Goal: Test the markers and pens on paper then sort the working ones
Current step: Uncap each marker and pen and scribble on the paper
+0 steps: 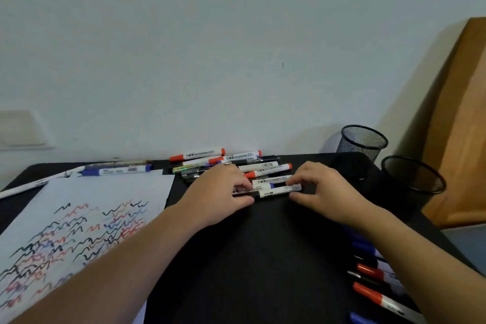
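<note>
Left hand [223, 189] and right hand [319, 187] curled, pinching marker [268, 193] ends

A pile of markers [231, 163] lies at the back of the black bench [249, 258]. More markers [373, 281] lie in a row at the right. The paper [79, 218] on the left is full of squiggles.
</note>
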